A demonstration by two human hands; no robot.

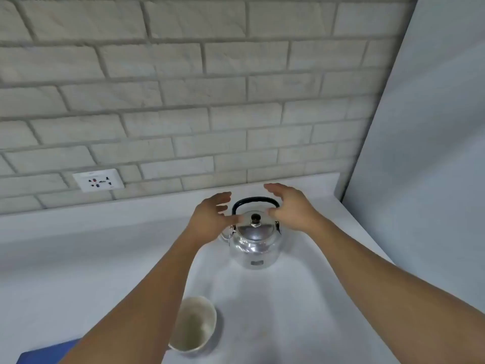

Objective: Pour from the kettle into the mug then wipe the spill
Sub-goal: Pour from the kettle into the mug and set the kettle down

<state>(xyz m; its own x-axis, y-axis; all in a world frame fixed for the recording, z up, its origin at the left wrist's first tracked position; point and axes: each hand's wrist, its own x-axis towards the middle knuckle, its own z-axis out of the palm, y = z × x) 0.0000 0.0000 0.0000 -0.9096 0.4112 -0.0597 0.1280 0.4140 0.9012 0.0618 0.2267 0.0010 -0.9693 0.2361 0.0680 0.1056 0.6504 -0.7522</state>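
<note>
The task looks like it is only starting. The shiny steel kettle [254, 241] stands upright on the white counter [78, 258], lid on, near the brick wall. The left hand [210, 219] is at its 9 o'clock and the right hand [291, 208] at its 2 o'clock. Both hands are spread open and hold nothing. The black handle [255, 200] is not gripped yet. The white mug [194, 324] sits at the kettle's 7 o'clock, well apart, and seems empty. Pouring and wiping are both left to do. A blue thing [47, 353], maybe a cloth, lies at the bottom left.
</note>
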